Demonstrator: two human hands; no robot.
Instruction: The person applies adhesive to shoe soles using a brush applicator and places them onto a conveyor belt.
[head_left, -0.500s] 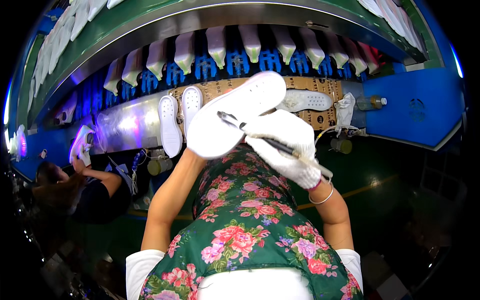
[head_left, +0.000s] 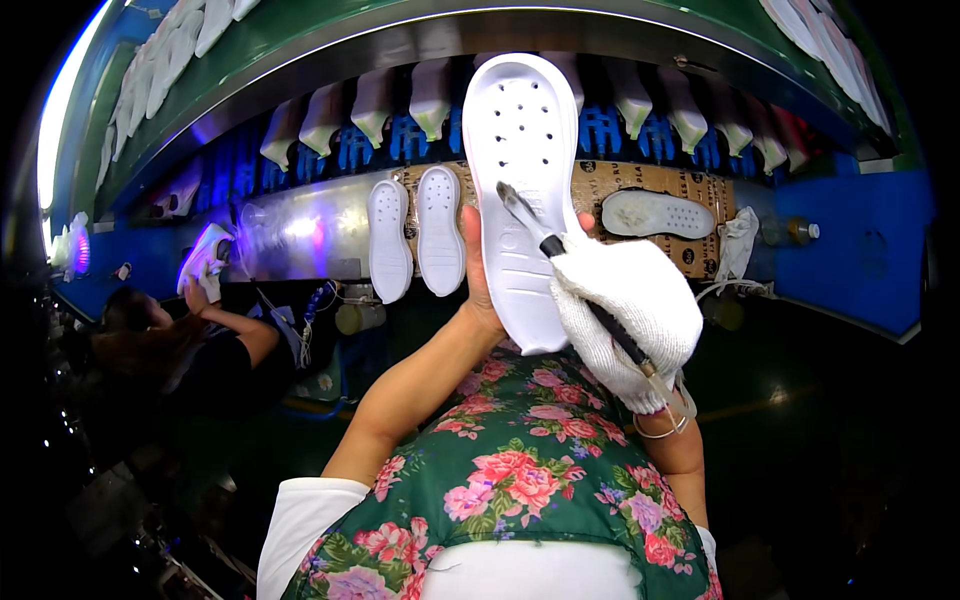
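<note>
My left hand (head_left: 476,268), bare, holds a white shoe sole (head_left: 522,180) upright by its left edge, its inner face with rows of holes turned to me. My right hand (head_left: 628,310) wears a white knit glove and grips a thin black-handled brush (head_left: 560,258). The brush tip rests on the middle of the sole. Both hands are raised in front of the conveyor.
Two white soles (head_left: 415,238) and a greyish sole (head_left: 650,213) lie on a cardboard-lined belt (head_left: 690,185). Blue holders with white lasts (head_left: 432,100) run behind. A person at left (head_left: 190,345) holds a shoe (head_left: 205,262) near a purple light. A rag (head_left: 738,245) hangs at right.
The sole has swung from lying tilted sideways to standing upright, toe up. My gloved hand and brush have followed it, the brush tip now on the sole's middle.
</note>
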